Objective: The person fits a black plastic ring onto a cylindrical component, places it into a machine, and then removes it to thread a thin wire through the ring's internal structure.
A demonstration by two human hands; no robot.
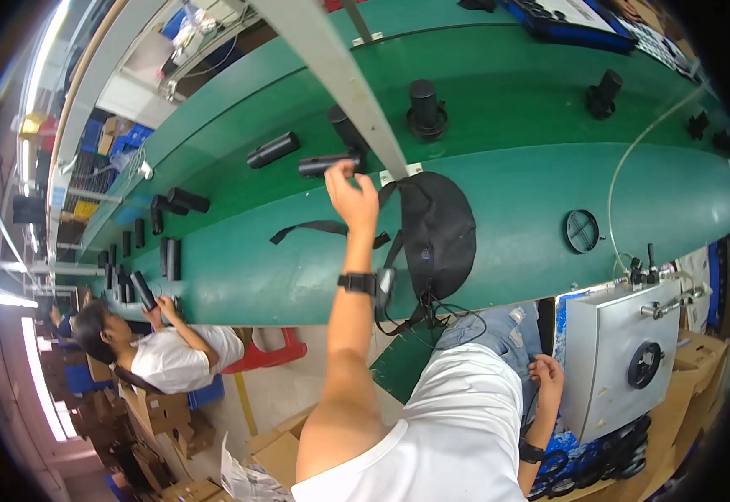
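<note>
My left hand [353,199] reaches over the green bench, its fingers curled at the right end of a black cylinder [315,166] that lies on its side. Part of that cylinder is hidden behind the fingers. Just behind it, another black cylinder [344,125] is partly covered by a metal post, and a third cylinder [273,150] lies to the left. Beside my left wrist is a black waist bag [439,234] with its strap trailing left. Low by my thigh and the grey metal box, my right hand [547,375] hangs with loosely bent fingers and nothing visible in it.
A metal post [340,75] rises from the bench. Black cylinders on round bases [425,113] stand on the far belt. A black ring [581,231] lies to the right, near a grey metal box [620,360]. At left, a co-worker [164,356] sits holding a black cylinder.
</note>
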